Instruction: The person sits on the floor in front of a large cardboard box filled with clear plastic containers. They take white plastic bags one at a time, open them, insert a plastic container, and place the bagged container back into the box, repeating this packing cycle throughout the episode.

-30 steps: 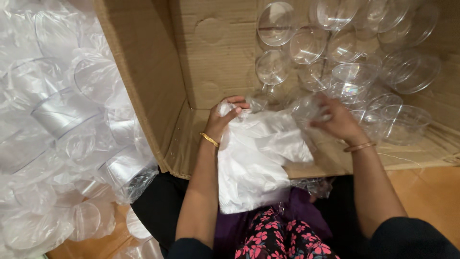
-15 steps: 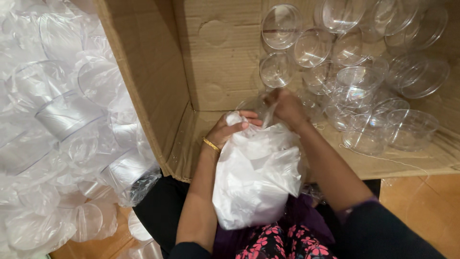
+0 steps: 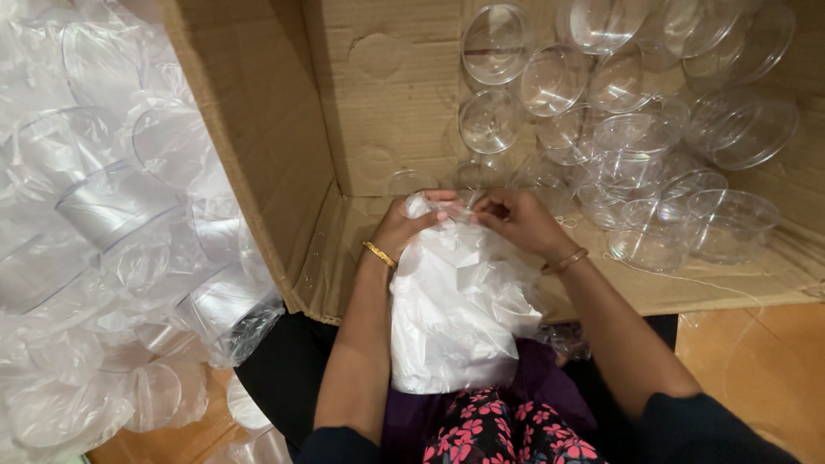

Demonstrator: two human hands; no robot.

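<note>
Looking down from the head camera, I see the biggest thing first: an open cardboard box (image 3: 258, 146) lying on its side, its inner walls and bottom flap filling the upper middle of the view. Along the left edge sits a heap of clear plastic bags (image 3: 103, 258) stuffed with stacked clear containers, pressed up against the box's outer wall. Inside the box, toward the right, lie loose clear cups (image 3: 636, 129), round and shallow, tumbled over one another at mixed angles, some showing their bases, some their open mouths.

Next in size is the white bag (image 3: 460, 309), a full, crinkled plastic bag resting in my lap, its top reaching over the front flap of the box. Its neck is bunched upward between both hands. My left hand (image 3: 412, 225) has its grip closed around the gathered neck from the left, fingers wrapped over the plastic. My right hand (image 3: 516, 219) has its grip pinched together on the same neck from the right, fingertips meeting the left hand's; I cannot tell whether anything else is pinched there.

A patch of wooden floor (image 3: 756, 369) shows at lower right. A gold bangle (image 3: 379, 254) circles the left wrist, and a thinner bangle (image 3: 565, 260) circles the right.
</note>
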